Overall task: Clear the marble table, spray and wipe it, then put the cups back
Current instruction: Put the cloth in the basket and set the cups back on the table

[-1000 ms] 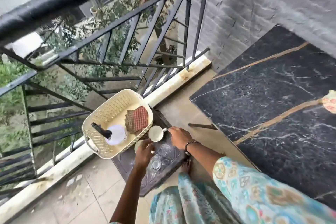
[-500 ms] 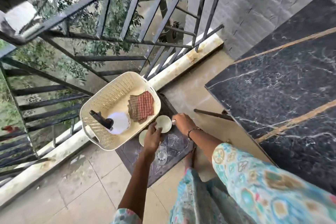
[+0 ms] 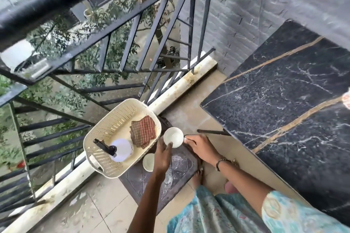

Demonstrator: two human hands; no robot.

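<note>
The black marble table (image 3: 284,100) with gold veins fills the right side. Below it, on the floor, a low dark patterned stand (image 3: 181,164) carries a cream basket (image 3: 106,125) that holds a white spray bottle (image 3: 121,149) and a checked cloth (image 3: 143,131). My right hand (image 3: 200,147) pinches the handle of a white cup (image 3: 173,136) beside the basket. My left hand (image 3: 163,155) reaches in with its fingertips on that cup's near rim. A second white cup (image 3: 148,161) stands on the stand just left of my left wrist.
A black metal railing (image 3: 132,43) and a stone kerb (image 3: 180,89) run close behind the basket. A grey brick wall (image 3: 246,15) stands behind the table. A dark table leg (image 3: 210,131) juts out by the cup. A patterned object (image 3: 347,100) shows at the table's right edge.
My left hand has come off the lower cup and moved up to the cup in my right hand. The camera swung down, then back up.
</note>
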